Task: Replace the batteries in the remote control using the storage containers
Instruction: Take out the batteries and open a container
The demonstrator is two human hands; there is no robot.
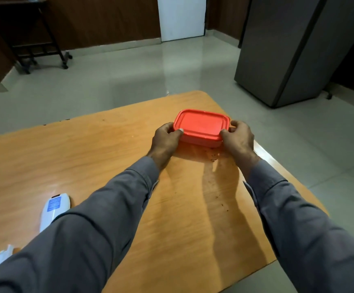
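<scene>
While both arms are reaching forward across the wooden table (pixel 100 149), a red-lidded storage container (pixel 201 126) is sitting at the table's far right, its long axis running left to right between the two hands. The left hand (pixel 166 139) is gripping the container's left end, thumb lying on the lid's near corner and fingers curling round the side; the right hand (pixel 238 137) is pinching the right end the same way, so neither hand is nearer. The lid is lying flat and seems closed, and its contents are hidden, so any batteries inside cannot be seen. The white remote control (pixel 54 209) is lying well apart at the near left, partly covered by the left sleeve (pixel 87 233). Something white at the near left edge is cut off.
</scene>
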